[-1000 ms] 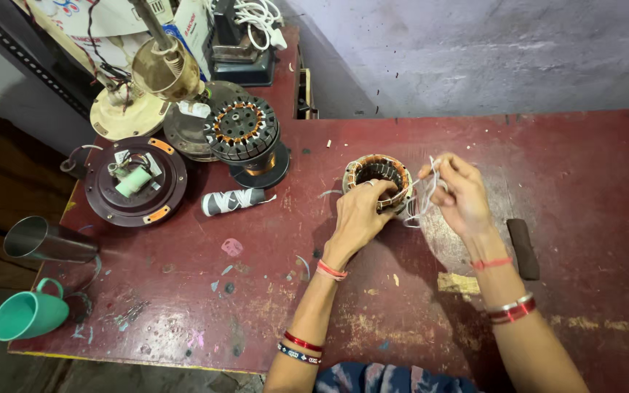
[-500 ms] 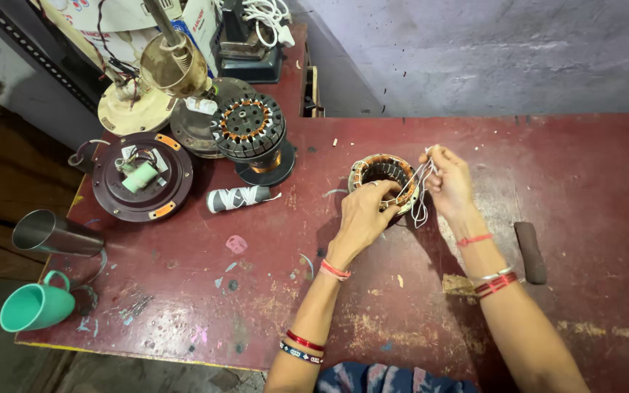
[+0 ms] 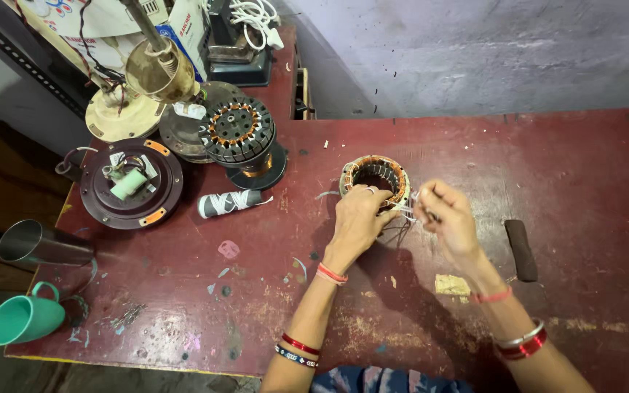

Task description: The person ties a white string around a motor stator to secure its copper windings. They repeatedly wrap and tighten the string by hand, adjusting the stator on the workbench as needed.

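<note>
A person's two bare hands work at a dark red, scuffed table [image 3: 562,167], seen from above. The landmark is a stator [image 3: 375,180], a ring of copper windings, lying flat near the middle of the table.

The left hand [image 3: 358,220] rests on the near rim of the stator, its fingers [image 3: 381,198] curled together over the edge and gripping it. The right hand [image 3: 449,222] sits just right of the stator, its fingers pinched shut on thin pale wires [image 3: 406,209] that run from the stator's right side. Both wrists wear red bangles.

Right of the stator, past the right hand, lies a dark handle [image 3: 521,249]. Near that wrist lies a small tan scrap [image 3: 452,284].

Left of the stator lies a small capacitor [image 3: 228,203] wrapped in white tape. Beyond it stands a second wound stator [image 3: 239,132] on a dark base. Further left sits a round motor cover [image 3: 134,184] with a pale green part inside. At the far left edge lie a steel cup [image 3: 39,245] and a green mug [image 3: 23,318].
</note>
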